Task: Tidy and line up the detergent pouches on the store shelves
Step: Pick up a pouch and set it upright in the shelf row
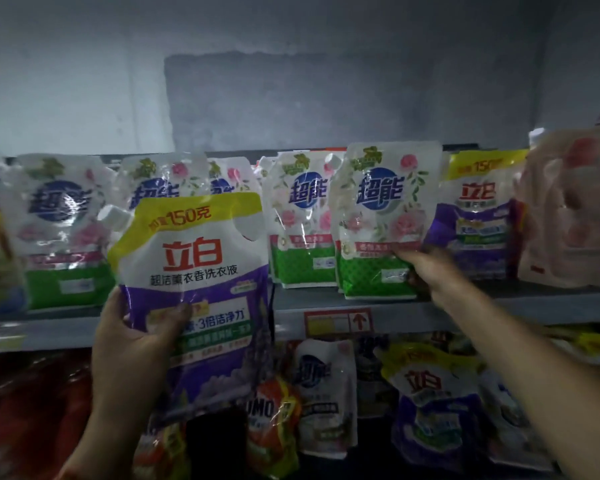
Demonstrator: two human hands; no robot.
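My left hand (136,344) has its thumb and fingers curled round the lower part of a soft purple, white and yellow plastic detergent pouch (194,289), holding it up in front of the grey metal top shelf (534,304), while my right hand (426,268) reaches to the right edge of a white and green rose-print pouch (378,220) standing on that shelf; blur hides whether those fingers pinch it or only touch. I judge the risk is that a sideways nudge topples this limp pouch against the purple pouches (478,216) beside it, or off the front lip. The held pouch, gripped low, could also fold over at the top.
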